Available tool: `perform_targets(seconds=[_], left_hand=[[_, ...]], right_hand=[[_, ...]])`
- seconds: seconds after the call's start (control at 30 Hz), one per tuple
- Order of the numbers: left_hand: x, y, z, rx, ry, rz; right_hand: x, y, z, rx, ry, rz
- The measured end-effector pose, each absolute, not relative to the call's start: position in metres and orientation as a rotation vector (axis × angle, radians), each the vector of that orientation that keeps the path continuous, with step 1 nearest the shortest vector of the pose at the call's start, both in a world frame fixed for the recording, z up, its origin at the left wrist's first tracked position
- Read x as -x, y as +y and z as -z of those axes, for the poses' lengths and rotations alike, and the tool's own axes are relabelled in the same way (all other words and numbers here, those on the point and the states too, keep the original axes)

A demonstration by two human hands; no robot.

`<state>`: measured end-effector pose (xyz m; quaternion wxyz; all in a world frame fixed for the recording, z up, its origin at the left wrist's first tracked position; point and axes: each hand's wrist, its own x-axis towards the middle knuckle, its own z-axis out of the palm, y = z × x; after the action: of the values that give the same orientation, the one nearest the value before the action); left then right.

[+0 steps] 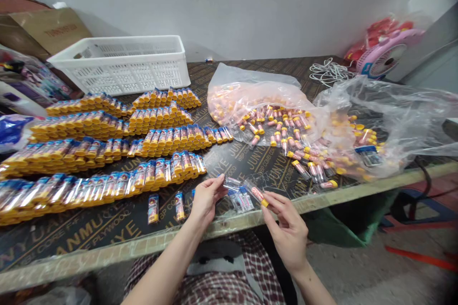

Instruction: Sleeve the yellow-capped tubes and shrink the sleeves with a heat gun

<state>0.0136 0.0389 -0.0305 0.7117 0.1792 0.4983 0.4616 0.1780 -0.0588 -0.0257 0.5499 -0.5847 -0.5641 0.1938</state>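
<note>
Slippage over the table edge (246,221) could be caused by a loosened fingertip pinch on the yellow-capped tube (257,194), held by the right hand (289,228) beside clear-and-blue pieces (241,201), while whether anything is gripped by the left hand (206,199) cannot be told.

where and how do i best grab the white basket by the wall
Best bet: the rim at both short ends of the white basket, coming from above. It stands upright with that rim along the top, and rows of tubes crowd its near long side.
</note>
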Motion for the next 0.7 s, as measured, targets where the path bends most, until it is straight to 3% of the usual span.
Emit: perform_targets(seconds=[0.23,0.4,0.7], left_hand=[[-0.013,0.038,0.032,-0.410,1.143,-1.062],[-0.017,0.032,0.025,-0.535,1.094,-1.070],[-0.017,0.020,0.006,-0.651,0.917,-0.787]], right_hand=[[-0.172,-0.059,0.026,1.345,-1.470,-0.364],[-0.165,-0.058,0.027,1.333,-1.560,-0.543],[-0.170,-0.042,0.029,1.223,-1.654,-0.558]])
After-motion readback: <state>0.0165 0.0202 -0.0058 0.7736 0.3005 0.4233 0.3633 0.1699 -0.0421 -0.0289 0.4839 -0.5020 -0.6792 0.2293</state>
